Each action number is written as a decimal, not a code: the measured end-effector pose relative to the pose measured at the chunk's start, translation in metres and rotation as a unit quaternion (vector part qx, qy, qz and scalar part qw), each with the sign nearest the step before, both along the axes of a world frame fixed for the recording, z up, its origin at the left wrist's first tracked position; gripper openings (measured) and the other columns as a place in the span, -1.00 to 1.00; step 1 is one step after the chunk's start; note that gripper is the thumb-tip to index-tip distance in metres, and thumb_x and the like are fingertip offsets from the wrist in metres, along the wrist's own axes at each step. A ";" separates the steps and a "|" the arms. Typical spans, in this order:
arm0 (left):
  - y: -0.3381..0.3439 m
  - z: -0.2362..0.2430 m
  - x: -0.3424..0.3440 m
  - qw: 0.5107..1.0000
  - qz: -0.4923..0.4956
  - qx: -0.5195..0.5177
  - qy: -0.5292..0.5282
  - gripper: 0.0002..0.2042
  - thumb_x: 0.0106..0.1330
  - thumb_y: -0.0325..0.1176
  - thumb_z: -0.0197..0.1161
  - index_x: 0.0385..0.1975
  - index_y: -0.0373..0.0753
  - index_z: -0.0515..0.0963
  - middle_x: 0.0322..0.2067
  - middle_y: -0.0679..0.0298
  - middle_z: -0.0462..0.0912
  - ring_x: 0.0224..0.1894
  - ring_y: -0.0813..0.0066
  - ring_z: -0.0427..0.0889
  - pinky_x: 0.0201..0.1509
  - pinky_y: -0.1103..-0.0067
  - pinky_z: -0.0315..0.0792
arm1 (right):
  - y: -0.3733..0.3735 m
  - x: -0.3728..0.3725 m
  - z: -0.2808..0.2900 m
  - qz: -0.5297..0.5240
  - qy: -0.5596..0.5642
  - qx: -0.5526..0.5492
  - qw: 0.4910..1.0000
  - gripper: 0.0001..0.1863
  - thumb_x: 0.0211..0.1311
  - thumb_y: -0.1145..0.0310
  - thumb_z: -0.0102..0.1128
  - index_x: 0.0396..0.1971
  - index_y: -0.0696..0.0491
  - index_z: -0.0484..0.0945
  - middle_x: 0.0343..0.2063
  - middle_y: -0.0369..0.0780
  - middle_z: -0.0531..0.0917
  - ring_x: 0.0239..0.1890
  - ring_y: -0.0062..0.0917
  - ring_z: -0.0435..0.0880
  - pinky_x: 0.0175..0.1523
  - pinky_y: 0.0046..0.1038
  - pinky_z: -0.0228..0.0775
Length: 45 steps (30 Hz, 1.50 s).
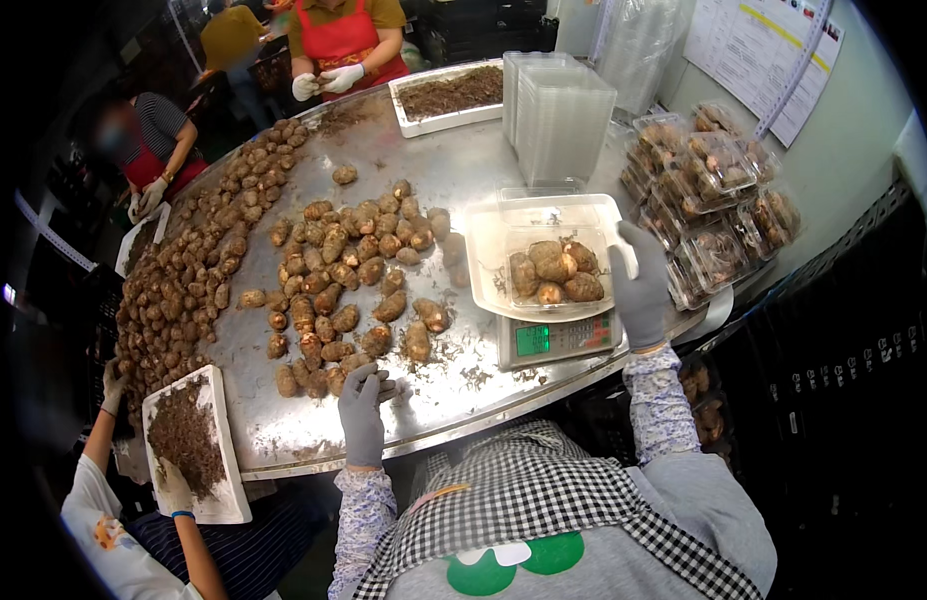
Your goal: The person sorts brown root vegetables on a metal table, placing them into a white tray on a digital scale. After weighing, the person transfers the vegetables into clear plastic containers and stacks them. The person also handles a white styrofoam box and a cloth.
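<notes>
My left hand (363, 415), in a grey glove, is at the near edge of a loose group of brown taro corms (328, 275). Its fingers are partly spread and nothing shows in them. At the right rim of a white tray (483, 290) is my right hand (643, 285), also gloved in grey. A gap shows between its thumb and fingers; whether it touches the rim cannot be seen. The tray rests on a digital scale (568, 342) with a lit green display. Inside the tray, a clear plastic box (523, 237) holds several taro corms (555, 262).
Filled clear boxes (718, 190) are piled at right, beside stacked empty boxes (563, 115). A long taro heap (188, 260) spans the left of the metal table (383, 445). Co-workers stand around it, near foam trays of soil-like debris (213, 440). Black crates (833, 370) stand at right.
</notes>
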<state>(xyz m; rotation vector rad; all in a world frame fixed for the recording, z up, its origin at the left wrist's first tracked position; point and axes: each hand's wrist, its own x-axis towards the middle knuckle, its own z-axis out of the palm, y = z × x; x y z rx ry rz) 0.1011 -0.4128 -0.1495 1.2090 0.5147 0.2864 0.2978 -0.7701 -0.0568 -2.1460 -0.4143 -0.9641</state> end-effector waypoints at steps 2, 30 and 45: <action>0.004 0.004 -0.009 1.000 0.023 -0.017 0.004 -0.70 0.45 -0.37 0.15 0.06 -0.43 0.47 -0.17 0.12 0.63 -0.20 0.36 0.69 -0.08 0.48 0.64 | -0.004 0.002 -0.008 0.018 0.017 0.060 0.998 -0.72 0.29 0.46 0.27 -0.02 0.17 0.60 -0.09 -0.12 0.67 0.03 -0.33 0.61 0.18 -0.34 0.42; 0.285 -0.059 0.030 0.876 0.210 0.427 0.073 -0.68 0.27 -0.40 0.25 -0.02 -0.42 0.58 -0.18 0.07 0.70 -0.17 0.35 0.69 -0.07 0.47 0.56 | 0.121 -0.098 -0.053 0.306 0.197 -0.196 0.911 -0.83 0.15 0.52 0.26 -0.23 0.06 0.64 -0.44 -0.18 0.64 -0.33 -0.21 0.61 -0.20 -0.24 0.44; 0.300 -0.086 0.138 0.782 -0.006 0.595 0.184 -0.52 0.29 -0.05 0.26 0.06 -0.29 0.52 -0.18 -0.08 0.67 -0.16 -0.05 0.67 0.00 0.25 0.54 | 0.128 -0.112 -0.061 0.286 0.286 -0.275 0.872 -0.81 0.20 0.41 0.23 -0.18 0.03 0.66 -0.35 -0.17 0.70 -0.23 -0.21 0.65 -0.10 -0.20 0.48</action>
